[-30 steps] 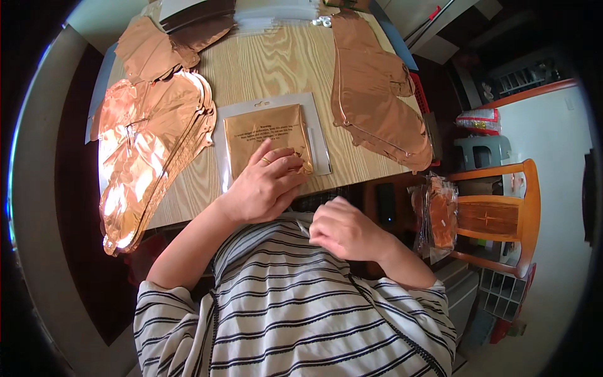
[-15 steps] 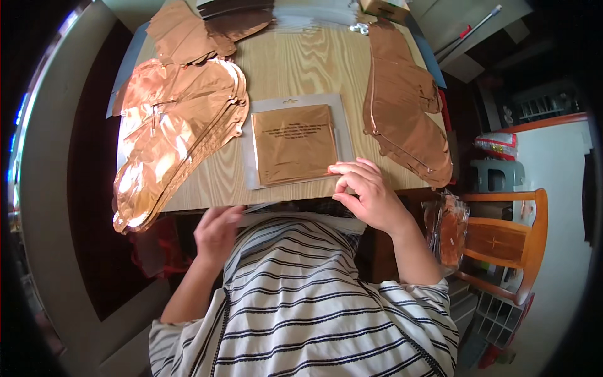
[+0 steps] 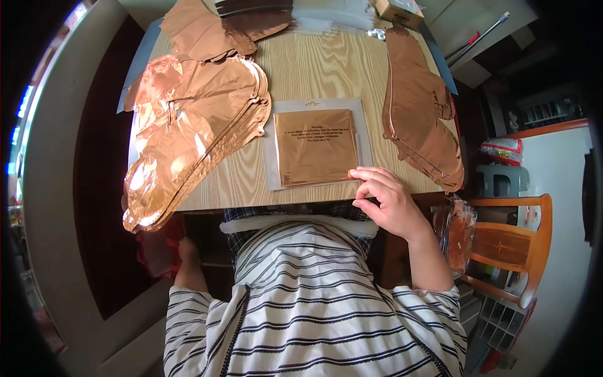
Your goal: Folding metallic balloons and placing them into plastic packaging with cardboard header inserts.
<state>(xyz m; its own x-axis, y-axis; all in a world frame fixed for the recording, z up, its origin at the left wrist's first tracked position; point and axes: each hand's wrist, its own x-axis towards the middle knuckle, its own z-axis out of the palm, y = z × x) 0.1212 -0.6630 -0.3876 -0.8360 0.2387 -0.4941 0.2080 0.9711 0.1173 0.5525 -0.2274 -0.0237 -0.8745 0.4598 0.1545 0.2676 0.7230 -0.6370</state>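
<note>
A flat square packet of folded copper-coloured foil (image 3: 317,151) in a clear sleeve with a pale backing card and hang slot lies at the table's near edge. My right hand (image 3: 389,200) rests at its lower right corner, fingertips touching it. Those fingers are loosely curled, the thumb apart, with nothing between them. Below the table's left side, my left hand (image 3: 187,250) hangs in shadow beside a red bag (image 3: 158,252); its fingers are hidden. A stack of shiny copper foil balloons (image 3: 195,132), flat, lies left of the packet. Matte brown foil balloons (image 3: 414,103) lie to the right.
More flat foil pieces (image 3: 204,31) and clear plastic sleeves (image 3: 333,16) lie along the far side of the wooden table (image 3: 308,69). A small cardboard box (image 3: 399,12) stands far right, near small white pieces (image 3: 377,34). A wooden chair (image 3: 502,242) holds wrapped packets (image 3: 461,232).
My left hand has moved from near the table's front edge down and left to the red bag. The right hand stays at the packet's corner. The whole view has shifted slightly.
</note>
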